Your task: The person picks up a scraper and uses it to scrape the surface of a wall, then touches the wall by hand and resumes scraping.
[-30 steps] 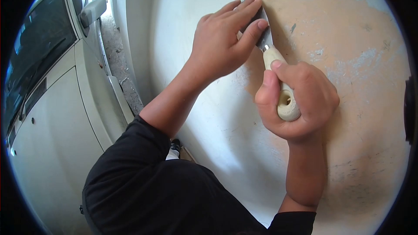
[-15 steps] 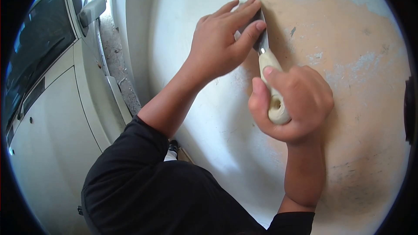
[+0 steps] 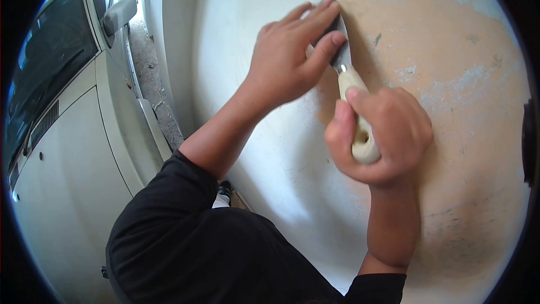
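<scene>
My right hand (image 3: 396, 129) is wrapped round the pale handle of a putty knife (image 3: 350, 79), with the thumb lying along it. The hole in the handle's butt shows between thumb and fingers. Pointing up and slightly left, the metal blade lies against the wall at the edge of a peach-coloured patch (image 3: 439, 28). My left hand (image 3: 287, 56) presses on the blade from the left, fingers stretched towards its tip and thumb lower down. Those fingers cover much of the blade, so its working edge is mostly hidden.
The white wall (image 3: 253, 174) surrounds the patch, which has grey scuffs and bare spots. A pale car (image 3: 67, 152) with a side mirror (image 3: 119, 14) stands close on the left. Between car and wall runs a narrow strip of rough ground (image 3: 147, 67). A dark object (image 3: 527, 143) sits at the right edge.
The putty knife's handle and my right hand have shifted slightly right. My left hand has moved a little right with the blade, still pressing on it.
</scene>
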The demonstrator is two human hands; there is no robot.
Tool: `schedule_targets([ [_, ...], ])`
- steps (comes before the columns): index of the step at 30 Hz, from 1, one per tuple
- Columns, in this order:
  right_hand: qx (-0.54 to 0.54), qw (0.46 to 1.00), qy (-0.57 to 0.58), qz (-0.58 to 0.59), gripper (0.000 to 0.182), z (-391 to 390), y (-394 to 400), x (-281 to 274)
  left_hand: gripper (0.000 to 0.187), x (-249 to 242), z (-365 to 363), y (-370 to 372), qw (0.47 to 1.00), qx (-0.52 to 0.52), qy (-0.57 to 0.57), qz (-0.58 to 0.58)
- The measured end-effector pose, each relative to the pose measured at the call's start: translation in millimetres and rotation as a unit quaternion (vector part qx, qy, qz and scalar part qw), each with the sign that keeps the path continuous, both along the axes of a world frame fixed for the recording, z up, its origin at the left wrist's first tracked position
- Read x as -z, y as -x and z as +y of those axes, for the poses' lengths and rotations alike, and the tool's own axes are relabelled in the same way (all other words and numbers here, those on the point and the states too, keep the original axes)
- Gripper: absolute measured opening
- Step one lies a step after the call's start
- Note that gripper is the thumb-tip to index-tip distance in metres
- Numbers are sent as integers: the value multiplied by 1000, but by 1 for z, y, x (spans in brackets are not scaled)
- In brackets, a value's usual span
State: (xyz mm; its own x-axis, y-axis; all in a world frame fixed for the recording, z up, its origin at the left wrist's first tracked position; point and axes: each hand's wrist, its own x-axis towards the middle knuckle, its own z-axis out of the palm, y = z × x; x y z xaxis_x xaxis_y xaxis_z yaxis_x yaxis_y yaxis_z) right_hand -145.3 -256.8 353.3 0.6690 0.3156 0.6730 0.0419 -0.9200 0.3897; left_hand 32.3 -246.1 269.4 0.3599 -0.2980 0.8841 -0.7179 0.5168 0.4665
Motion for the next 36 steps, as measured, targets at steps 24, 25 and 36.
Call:
schedule_targets([
  [24,-46,999,20,7,19,8,18,15,61,38,20,-4,991,70,-65,-91],
  [25,-51,998,30,14,20,13,22,18,71,53,28,1,986,118,-88,-81],
  [36,-79,898,-345,-263,28,47,75,193,88,118,60,-20,954,193,-225,-52],
])
